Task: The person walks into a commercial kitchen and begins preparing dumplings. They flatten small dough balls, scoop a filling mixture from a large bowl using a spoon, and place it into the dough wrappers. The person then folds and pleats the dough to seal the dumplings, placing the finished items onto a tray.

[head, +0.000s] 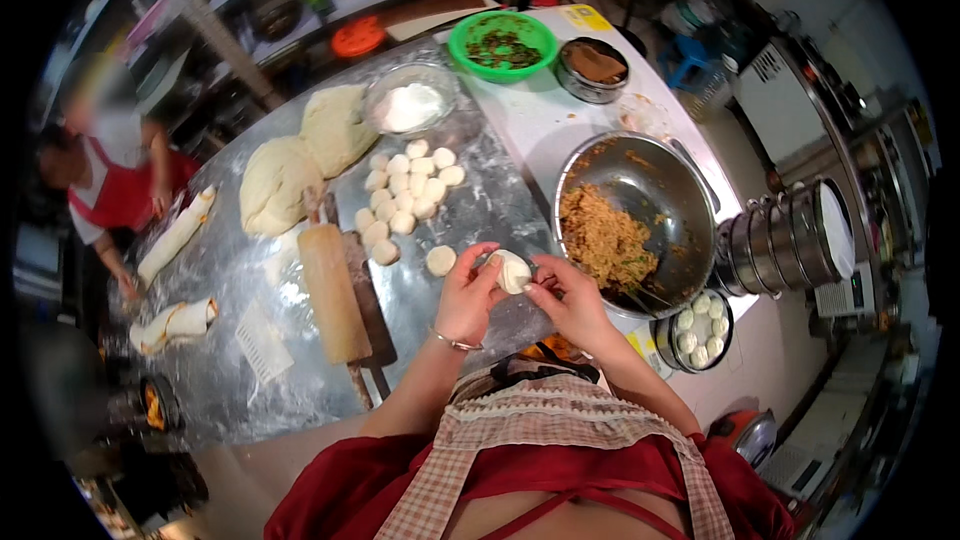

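Between my two hands is a small piece of white dough (514, 274), rounded, with folds on its upper side. My left hand (471, 291) holds it with thumb and fingers from the left. The fingertips of my right hand (564, 292) pinch at its right edge. Just left of my left hand lies a single flat dough piece (441, 261). Several more dough pieces (405, 200) are grouped farther up the floured metal worktop (480, 187). To the right stands a large steel bowl (679, 187) with minced filling (604, 232) heaped at its left side.
A thick rolling pin (334, 292) lies left of my arms, below two dough masses (279, 184) and a flour bowl (409, 105). Stacked steamers (780, 240) and a tray of buns (701, 334) are at right. A green basin (502, 45) stands behind. A co-worker (124, 172) handles rolled dough (176, 236).
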A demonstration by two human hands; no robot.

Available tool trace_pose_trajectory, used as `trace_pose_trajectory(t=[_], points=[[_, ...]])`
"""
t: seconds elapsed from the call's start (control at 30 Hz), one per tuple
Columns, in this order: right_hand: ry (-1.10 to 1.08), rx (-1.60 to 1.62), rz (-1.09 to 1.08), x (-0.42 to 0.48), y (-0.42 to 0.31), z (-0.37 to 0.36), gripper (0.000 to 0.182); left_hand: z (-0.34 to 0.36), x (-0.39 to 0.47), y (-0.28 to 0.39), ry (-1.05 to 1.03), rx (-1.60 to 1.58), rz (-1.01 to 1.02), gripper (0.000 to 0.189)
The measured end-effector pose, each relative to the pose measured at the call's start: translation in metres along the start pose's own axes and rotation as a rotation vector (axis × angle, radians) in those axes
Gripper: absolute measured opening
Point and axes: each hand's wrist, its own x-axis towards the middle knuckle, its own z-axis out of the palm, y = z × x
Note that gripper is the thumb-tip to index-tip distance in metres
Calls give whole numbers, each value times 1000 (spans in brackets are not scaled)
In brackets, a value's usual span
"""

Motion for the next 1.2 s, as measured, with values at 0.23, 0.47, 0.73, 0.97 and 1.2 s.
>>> trace_pose_trajectory(t=[0.23, 0.47, 0.73, 0.97, 1.2], points=[[153, 13, -17, -10, -7, -12, 28, 25, 7, -13, -233, 206, -1, 16], [235, -30, 36, -31, -13, -44, 20, 59, 1, -34, -270, 316, 78, 16], [222, -146, 49, -49, -2, -92, 12, 93, -7, -67, -359, 652, 303, 23], [141, -113, -2, -57, 11, -135, 15, 124, -15, -83, -298, 689, 214, 23], [35, 8, 125, -60, 16, -161, 13, 138, -7, -96, -293, 603, 173, 22]])
